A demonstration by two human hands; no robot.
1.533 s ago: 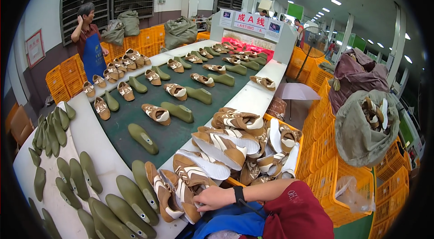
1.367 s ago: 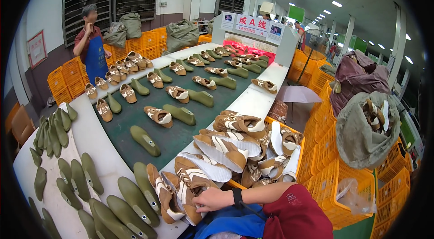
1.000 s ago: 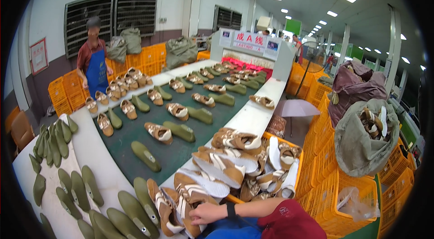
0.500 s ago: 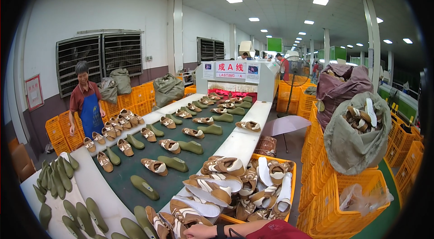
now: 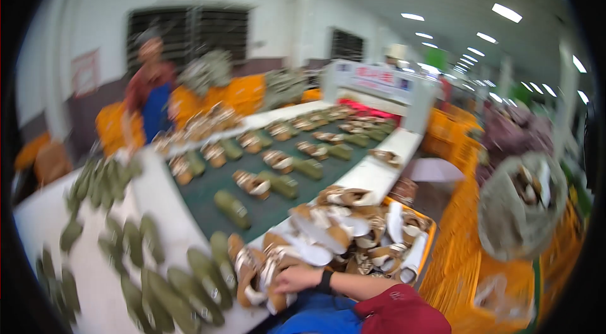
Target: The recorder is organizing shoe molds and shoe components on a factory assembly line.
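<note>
My right hand (image 5: 298, 278), with a black band at the wrist and a maroon sleeve, reaches in from the lower right. Its fingers are closed on a brown and white shoe (image 5: 278, 299) at the near end of the white bench. A matching shoe (image 5: 249, 264) lies just left of it. Several olive-green shoe lasts (image 5: 180, 299) lie further left on the white tabletop (image 5: 189, 213). More shoes and white pieces sit piled beyond my hand. My left hand is not in the picture. Motion blurs the view.
Shoes and lasts lie in rows on a dark green conveyor belt (image 5: 208, 192) leading to a white machine (image 5: 372, 84). Across it stands a person in a blue apron (image 5: 156, 107). An orange crate (image 5: 431, 233) of shoes, stacked orange crates (image 5: 451, 271) and a grey sack (image 5: 505, 220) are at right.
The view has swung left and down, so the scene sits further right. My right forearm and blue apron now show more. The person across has leaned an arm toward the table's lasts.
</note>
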